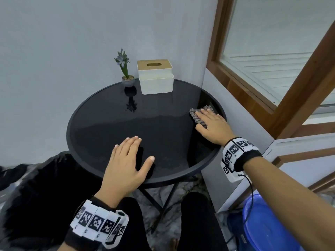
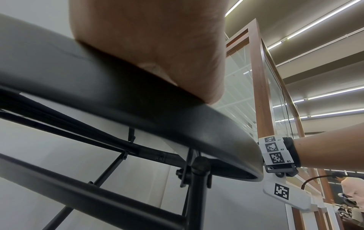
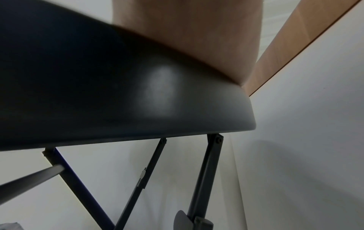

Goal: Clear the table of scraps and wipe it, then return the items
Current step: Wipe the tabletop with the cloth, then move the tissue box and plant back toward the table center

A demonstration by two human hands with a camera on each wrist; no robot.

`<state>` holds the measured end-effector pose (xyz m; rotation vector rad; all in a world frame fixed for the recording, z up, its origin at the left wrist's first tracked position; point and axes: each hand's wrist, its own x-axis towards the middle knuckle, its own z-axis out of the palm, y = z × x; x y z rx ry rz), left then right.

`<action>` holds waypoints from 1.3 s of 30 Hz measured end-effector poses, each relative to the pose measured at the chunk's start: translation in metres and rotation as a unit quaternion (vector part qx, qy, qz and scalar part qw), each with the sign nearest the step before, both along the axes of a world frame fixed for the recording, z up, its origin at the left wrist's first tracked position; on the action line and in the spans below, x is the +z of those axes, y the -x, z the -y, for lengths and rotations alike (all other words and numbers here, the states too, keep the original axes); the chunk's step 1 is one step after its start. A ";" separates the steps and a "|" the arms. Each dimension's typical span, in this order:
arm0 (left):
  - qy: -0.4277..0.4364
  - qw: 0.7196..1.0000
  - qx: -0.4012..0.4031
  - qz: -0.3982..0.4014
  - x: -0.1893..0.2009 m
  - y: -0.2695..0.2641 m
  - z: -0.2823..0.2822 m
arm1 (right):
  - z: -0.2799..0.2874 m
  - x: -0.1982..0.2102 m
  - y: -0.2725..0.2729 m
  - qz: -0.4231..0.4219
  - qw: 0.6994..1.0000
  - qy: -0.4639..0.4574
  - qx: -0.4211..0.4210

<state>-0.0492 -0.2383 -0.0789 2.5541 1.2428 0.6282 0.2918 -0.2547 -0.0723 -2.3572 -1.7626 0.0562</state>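
- Head view: round black table [image 1: 101, 113], glossy top. Right hand [image 1: 212, 126] lies flat on a grey checked cloth [image 1: 196, 115] at the right edge of the tabletop, fingers straight and pressing the cloth down, not curled round it.
- Left hand [image 1: 126, 163] rests palm-down at the near edge of the tabletop, fingers straight and together, thumb spread to the side, grasping nothing.
- Far edge of the tabletop: small potted plant [image 1: 126, 77] in a grey pot, and just beside it on its right a white tissue box [image 1: 155, 78] with a wooden lid. Whether the two touch cannot be told.
- No scraps visible on the tabletop.
- Both wrists carry white bands with black square markers. Blue plastic tub [image 1: 268, 225] stands on the floor at the lower right, below the right forearm.
- Left wrist view: heel of the left hand [image 2: 153, 46] sits on the table rim [image 2: 138, 109]; fingers are out of sight. Black folding legs show beneath. Right wrist band shows past the rim's right end.
- Right wrist view: blurred. Heel of the right hand [image 3: 197, 34] sits above the table rim [image 3: 138, 101]; cloth and fingers are hidden.
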 end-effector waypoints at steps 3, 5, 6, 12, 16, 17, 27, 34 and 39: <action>0.009 1.000 -0.010 0.023 0.005 0.001 -0.001 | 0.001 0.001 0.000 0.000 1.000 0.000 0.003; 0.010 0.999 -0.016 0.028 0.012 0.003 -0.001 | 0.001 0.002 0.002 -0.005 1.000 0.001 0.002; 0.010 0.999 -0.018 0.028 0.015 0.004 -0.002 | 0.001 0.003 0.002 -0.007 1.000 0.001 0.000; -0.002 0.999 -0.023 0.029 0.041 0.008 -0.010 | 0.007 0.018 0.009 -0.033 0.999 -0.025 0.014; -0.016 0.999 -0.023 0.020 0.063 0.005 -0.021 | 0.013 0.036 0.018 -0.096 0.995 -0.023 0.020; -0.015 0.999 -0.024 0.015 0.069 0.003 -0.024 | 0.014 0.042 0.020 -0.114 0.993 -0.024 0.022; 0.010 0.999 0.011 -0.032 0.118 -0.033 -0.095 | -0.022 0.101 0.043 -0.138 0.987 -0.057 0.062; 0.060 0.996 0.041 -0.045 0.115 -0.070 -0.179 | -0.094 0.115 0.042 -0.131 0.989 -0.041 0.046; 0.097 0.993 0.053 -0.041 0.101 -0.101 -0.234 | -0.148 0.110 0.030 -0.159 0.986 -0.045 0.029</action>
